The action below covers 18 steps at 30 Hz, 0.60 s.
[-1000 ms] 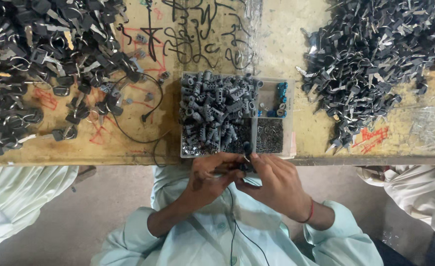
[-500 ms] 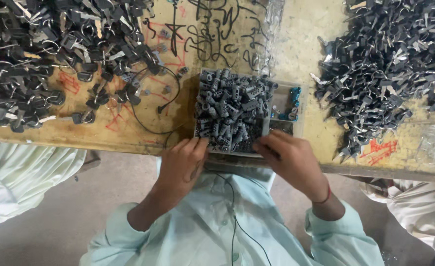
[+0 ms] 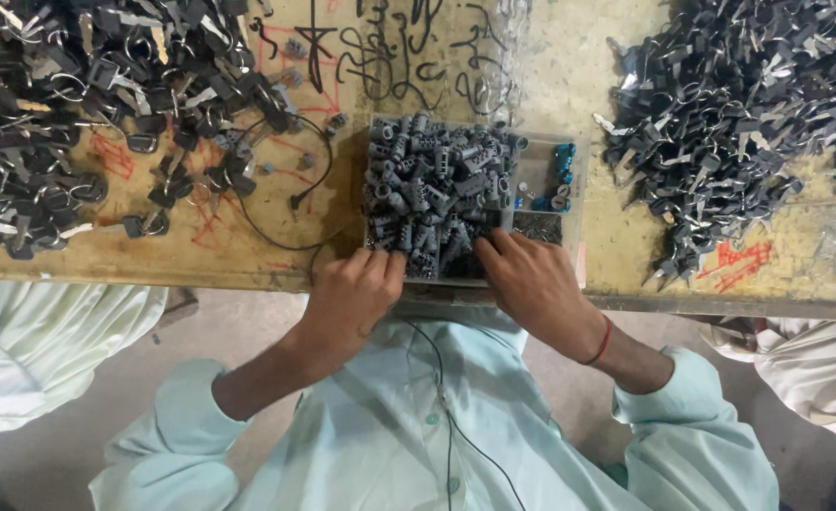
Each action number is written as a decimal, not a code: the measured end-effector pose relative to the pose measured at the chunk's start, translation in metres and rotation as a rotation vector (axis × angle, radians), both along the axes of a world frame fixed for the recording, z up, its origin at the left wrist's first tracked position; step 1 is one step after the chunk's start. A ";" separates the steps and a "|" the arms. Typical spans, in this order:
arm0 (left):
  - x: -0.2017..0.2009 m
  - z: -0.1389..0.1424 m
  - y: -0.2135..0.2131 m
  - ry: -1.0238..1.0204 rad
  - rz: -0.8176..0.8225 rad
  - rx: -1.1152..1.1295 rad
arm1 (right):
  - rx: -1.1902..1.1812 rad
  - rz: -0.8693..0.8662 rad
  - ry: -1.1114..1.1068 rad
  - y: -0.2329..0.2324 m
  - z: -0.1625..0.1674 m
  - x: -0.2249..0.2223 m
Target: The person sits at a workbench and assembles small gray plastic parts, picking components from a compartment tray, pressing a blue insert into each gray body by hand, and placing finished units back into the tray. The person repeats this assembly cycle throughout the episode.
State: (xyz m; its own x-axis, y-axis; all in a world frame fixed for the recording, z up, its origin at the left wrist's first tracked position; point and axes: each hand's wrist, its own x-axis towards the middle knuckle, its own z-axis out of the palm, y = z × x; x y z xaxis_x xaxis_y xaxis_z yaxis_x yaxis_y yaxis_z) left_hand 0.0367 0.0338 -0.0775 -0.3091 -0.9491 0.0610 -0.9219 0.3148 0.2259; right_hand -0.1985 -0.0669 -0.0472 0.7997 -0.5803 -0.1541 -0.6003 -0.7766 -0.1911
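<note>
Workbench (image 3: 276, 265): grey cylinders (image 3: 432, 185) heaped in tray (image 3: 577, 170), axes mixed; both hands' fingers curled, grip unclear.

Clear tray (image 3: 580, 203) at the table edge, packed with grey cylinders (image 3: 432, 194). Both hands, left hand (image 3: 350, 295) and right hand (image 3: 529, 281), block its near side. Dark clip pile (image 3: 77, 123) left, grey clip pile (image 3: 739, 123) right. Bare wooden table (image 3: 616, 265) strips flank the tray; black wire (image 3: 276, 203) loops across the left strip.
</note>
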 end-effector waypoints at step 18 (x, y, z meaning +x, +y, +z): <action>-0.029 -0.001 0.016 0.794 0.355 -0.164 | 0.896 -0.627 -0.917 0.010 -0.023 -0.035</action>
State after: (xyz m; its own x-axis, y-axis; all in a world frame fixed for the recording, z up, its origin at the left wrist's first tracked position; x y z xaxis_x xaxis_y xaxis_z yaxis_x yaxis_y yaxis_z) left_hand 0.0073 0.0501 -0.0784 0.1937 -0.9415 0.2758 -0.5619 0.1240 0.8178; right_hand -0.2335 -0.0569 -0.0707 0.4671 -0.8541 -0.2288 -0.1909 0.1553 -0.9693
